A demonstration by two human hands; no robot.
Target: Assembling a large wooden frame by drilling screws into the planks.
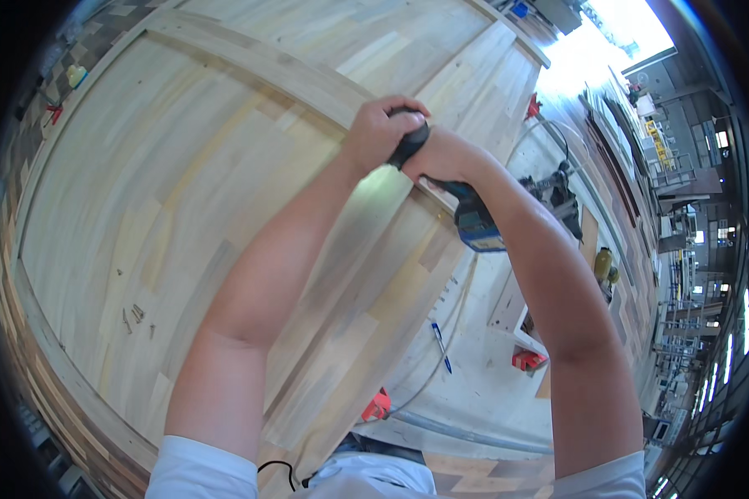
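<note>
A cordless drill (474, 218), dark with a blue base, is held over the wooden panel (225, 183). My right hand (443, 156) is closed round its grip. My left hand (378, 133) wraps the drill's dark head from the other side. A greenish light falls on the wood just below the tool. The drill's tip is hidden, so I cannot tell what it touches. Under the hands, a wooden strip (283, 71) runs across the panel. Several loose screws (137, 313) lie on the panel to the left.
Right of the panel, a white surface holds a blue pen (442, 348), a red tool (528, 360) and a dark power tool (553, 200). A pale hose (441, 358) curls across it. Another red object (376, 406) sits at the panel's near edge. Stacked boards (616, 158) stand farther right.
</note>
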